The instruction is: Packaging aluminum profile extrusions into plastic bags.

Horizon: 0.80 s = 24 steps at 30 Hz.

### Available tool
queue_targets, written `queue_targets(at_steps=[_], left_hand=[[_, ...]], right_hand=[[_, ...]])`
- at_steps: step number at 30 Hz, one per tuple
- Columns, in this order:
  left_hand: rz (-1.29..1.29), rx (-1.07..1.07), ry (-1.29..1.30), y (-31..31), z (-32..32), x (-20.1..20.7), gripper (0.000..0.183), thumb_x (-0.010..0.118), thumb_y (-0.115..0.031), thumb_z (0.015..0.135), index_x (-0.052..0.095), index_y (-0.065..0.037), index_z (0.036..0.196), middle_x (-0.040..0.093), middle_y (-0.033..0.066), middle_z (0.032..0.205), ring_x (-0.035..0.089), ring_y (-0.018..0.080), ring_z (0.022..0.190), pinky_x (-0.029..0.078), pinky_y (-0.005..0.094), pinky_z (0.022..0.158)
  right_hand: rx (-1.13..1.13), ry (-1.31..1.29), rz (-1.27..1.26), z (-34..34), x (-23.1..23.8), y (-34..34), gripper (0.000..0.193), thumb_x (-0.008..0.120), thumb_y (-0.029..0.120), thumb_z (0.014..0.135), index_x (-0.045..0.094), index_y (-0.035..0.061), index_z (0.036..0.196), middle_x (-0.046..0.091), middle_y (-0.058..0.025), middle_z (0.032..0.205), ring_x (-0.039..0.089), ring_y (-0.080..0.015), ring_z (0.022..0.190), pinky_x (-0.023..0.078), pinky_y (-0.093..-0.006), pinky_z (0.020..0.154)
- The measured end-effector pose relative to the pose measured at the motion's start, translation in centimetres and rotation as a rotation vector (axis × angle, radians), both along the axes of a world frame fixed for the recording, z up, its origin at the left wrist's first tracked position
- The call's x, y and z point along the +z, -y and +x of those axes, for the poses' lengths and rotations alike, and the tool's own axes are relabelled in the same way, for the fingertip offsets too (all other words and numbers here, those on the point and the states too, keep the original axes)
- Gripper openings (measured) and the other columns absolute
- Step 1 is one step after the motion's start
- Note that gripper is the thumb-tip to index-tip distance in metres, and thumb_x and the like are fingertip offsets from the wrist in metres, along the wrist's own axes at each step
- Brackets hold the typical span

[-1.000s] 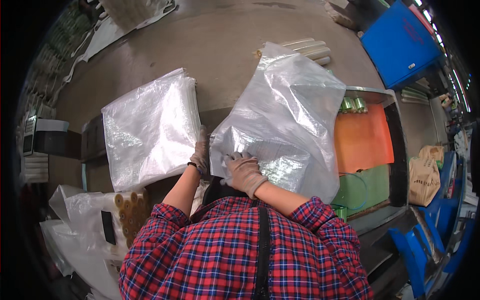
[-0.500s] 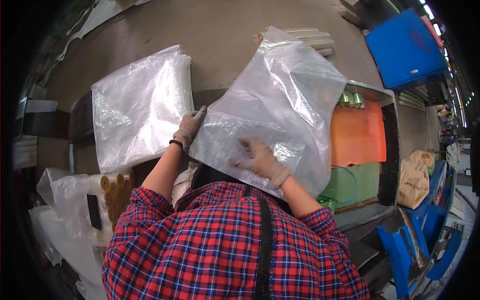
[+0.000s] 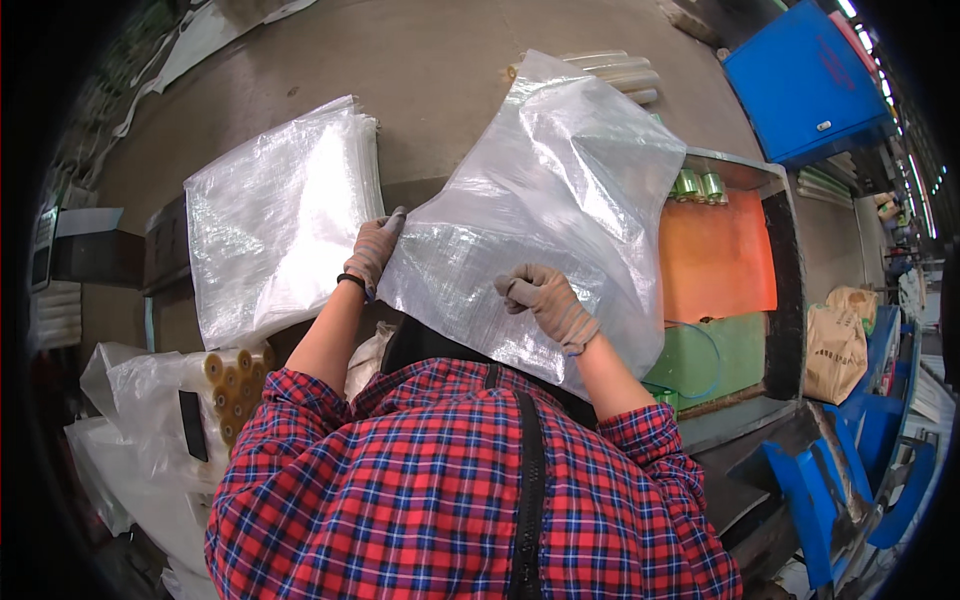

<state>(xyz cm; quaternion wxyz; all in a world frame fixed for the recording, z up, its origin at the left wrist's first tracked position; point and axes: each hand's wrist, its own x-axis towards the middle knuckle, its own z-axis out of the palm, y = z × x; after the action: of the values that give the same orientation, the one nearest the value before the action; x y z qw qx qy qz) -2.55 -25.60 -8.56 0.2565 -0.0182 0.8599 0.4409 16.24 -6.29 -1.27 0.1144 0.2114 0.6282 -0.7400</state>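
A translucent white woven plastic bag (image 3: 590, 200) lies spread in front of me, its near part smooth and its far part creased. My gloved left hand (image 3: 374, 250) is closed on its left edge, the thumb lying along the top. My gloved right hand (image 3: 550, 305) is over the near part of the bag, its fingers curled in with nothing visible in them. I cannot tell whether it touches the plastic. Left of my left hand lies a stack of similar folded bags (image 3: 285, 220).
Clear film rolls (image 3: 625, 72) lie beyond the bag. On the right, a tray (image 3: 785, 290) holds an orange sheet (image 3: 715, 255), a green sheet (image 3: 715, 365) and green rolls (image 3: 700, 187). A blue box (image 3: 805, 85) stands far right. Wrapped brown-cored rolls (image 3: 235, 385) sit at near left.
My right hand has moved slightly right and lifted from low over the bag, its fingers now more curled. My left hand stays on the bag's left edge.
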Motion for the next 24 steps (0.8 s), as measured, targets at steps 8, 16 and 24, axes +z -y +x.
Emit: queue_targets(at_steps=[8, 16, 24], left_hand=[[0.029, 0.017, -0.049, -2.5, 0.4, 1.9, 0.052, 0.052, -0.046, 0.078, 0.060, 0.002, 0.095, 0.062, 0.0172, 0.081, 0.058, 0.0254, 0.077, 0.042, 0.0305, 0.073], [-0.405, -0.301, -0.187, 0.0, 1.9, 1.0, 0.039, 0.052, -0.040, 0.079, 0.057, -0.008, 0.100, 0.061, 0.0136, 0.085, 0.058, 0.0246, 0.078, 0.043, 0.0339, 0.073], [0.500, -0.490, -0.205, -4.5, 9.1, 9.5, 0.043, 0.064, -0.027, 0.072, 0.051, 0.002, 0.102, 0.057, 0.0136, 0.086, 0.055, 0.0206, 0.080, 0.046, 0.0322, 0.070]], right_hand=[[0.355, -0.280, 1.022, -2.0, -1.9, 6.8, 0.028, 0.059, 0.026, 0.075, 0.058, 0.0026, 0.089, 0.057, -0.0118, 0.072, 0.055, -0.0154, 0.069, 0.046, -0.0283, 0.065], [-0.235, -0.061, -0.360, -0.1, 3.0, -1.8, 0.018, 0.058, 0.018, 0.076, 0.057, 0.0012, 0.082, 0.049, -0.0007, 0.063, 0.047, -0.0080, 0.052, 0.043, -0.0218, 0.053], [-0.271, -0.181, -0.076, -1.8, 4.5, -1.7, 0.018, 0.062, 0.019, 0.074, 0.058, 0.0019, 0.072, 0.052, 0.0001, 0.059, 0.048, -0.0062, 0.052, 0.041, -0.0208, 0.051]])
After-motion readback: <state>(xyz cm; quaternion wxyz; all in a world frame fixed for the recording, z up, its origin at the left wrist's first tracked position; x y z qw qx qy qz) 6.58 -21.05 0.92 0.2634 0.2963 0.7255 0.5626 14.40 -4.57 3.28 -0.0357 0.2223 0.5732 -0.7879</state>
